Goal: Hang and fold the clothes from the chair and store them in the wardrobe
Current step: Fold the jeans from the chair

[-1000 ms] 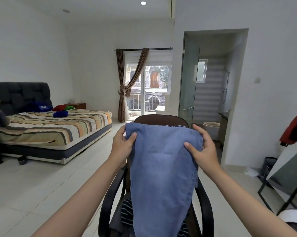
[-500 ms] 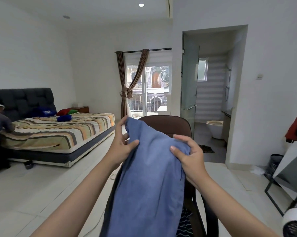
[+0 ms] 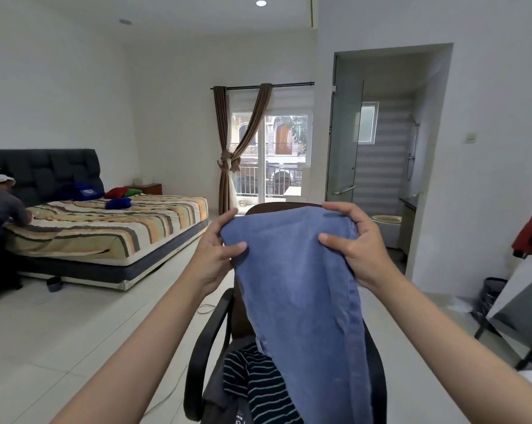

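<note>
While both hands hold it up, the blue cloth [image 3: 301, 289] hangs over the chair [image 3: 209, 341] | left hand [image 3: 214, 255] pinches its left top | right hand [image 3: 358, 246] grips its right top | striped shirt [image 3: 258, 384] lies on the seat

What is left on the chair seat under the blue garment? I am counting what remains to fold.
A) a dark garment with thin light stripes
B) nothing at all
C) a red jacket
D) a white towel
A: a dark striped garment lies on the chair seat, below the blue garment that the left hand and right hand hold up.
</note>
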A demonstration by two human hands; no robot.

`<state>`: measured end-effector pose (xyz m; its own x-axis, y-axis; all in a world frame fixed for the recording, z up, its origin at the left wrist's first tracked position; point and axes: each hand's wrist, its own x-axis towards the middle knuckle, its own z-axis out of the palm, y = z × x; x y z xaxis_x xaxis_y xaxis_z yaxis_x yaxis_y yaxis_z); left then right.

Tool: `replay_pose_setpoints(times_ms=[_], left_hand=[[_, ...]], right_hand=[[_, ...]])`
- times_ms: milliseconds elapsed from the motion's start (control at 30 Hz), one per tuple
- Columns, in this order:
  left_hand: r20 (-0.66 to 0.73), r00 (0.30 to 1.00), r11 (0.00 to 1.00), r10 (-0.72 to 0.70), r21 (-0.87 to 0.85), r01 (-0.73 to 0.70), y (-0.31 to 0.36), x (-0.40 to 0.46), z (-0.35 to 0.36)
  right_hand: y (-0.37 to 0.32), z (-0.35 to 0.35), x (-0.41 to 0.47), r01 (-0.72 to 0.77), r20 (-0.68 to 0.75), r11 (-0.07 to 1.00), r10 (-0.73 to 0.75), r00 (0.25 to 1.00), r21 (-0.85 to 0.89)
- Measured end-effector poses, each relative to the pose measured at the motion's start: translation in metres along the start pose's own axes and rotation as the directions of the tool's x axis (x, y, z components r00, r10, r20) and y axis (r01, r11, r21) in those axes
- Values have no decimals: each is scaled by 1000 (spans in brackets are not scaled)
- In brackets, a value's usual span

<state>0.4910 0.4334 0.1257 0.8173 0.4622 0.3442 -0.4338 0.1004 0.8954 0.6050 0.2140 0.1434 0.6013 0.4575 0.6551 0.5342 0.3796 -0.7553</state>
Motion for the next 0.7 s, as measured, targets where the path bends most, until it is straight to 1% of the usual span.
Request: replay_pose_setpoints(times_ms=[67,100,200,267,300,333,367,433,467,500,567,633,667,700], left_hand=[[41,999,1000,-3,-15,3,5,5,3],[56,998,1000,-7,5,7,9,8,5],[68,997,979,21,200,-34,19,15,12],[48,996,947,70,310,-81,20,19,15],[44,995,937,93,335,-102,20,21,16],[46,993,931,110,346,-119,19,23,16],[58,991,926,120,353,-133,17,24,17],[130,985,909,118,384,-159,15,25,17],[181,977,893,109,414,-176,14,25,16],[232,968,873,90,450,-189,13,24,15],[306,951,850,43,489,-196,14,24,13],[316,949,858,26,480,-184,14,22,13],[297,954,866,44,465,-185,13,22,14],[264,962,883,74,431,-186,12,22,16]], right_hand=[[-4,-9,1,21,9,996,-21,1000,-92],[-4,-14,2,33,-4,990,-34,999,-134],[3,-23,4,39,-45,974,-50,998,-225],[9,-28,4,17,-75,974,-35,997,-226],[13,-29,4,1,-98,978,-21,995,-209],[16,-30,3,-23,-127,986,2,992,-163],[19,-31,3,-56,-166,996,43,985,-74],[21,-30,1,-144,-220,970,187,957,197],[21,-29,0,-174,-223,942,243,944,289],[22,-29,0,-191,-215,926,269,939,326],[22,-29,0,-183,-163,921,251,954,344],[25,-32,-1,-151,-105,938,192,976,313],[28,-35,-3,-122,-93,966,146,985,228],[32,-38,-7,-87,-84,993,93,992,80]])
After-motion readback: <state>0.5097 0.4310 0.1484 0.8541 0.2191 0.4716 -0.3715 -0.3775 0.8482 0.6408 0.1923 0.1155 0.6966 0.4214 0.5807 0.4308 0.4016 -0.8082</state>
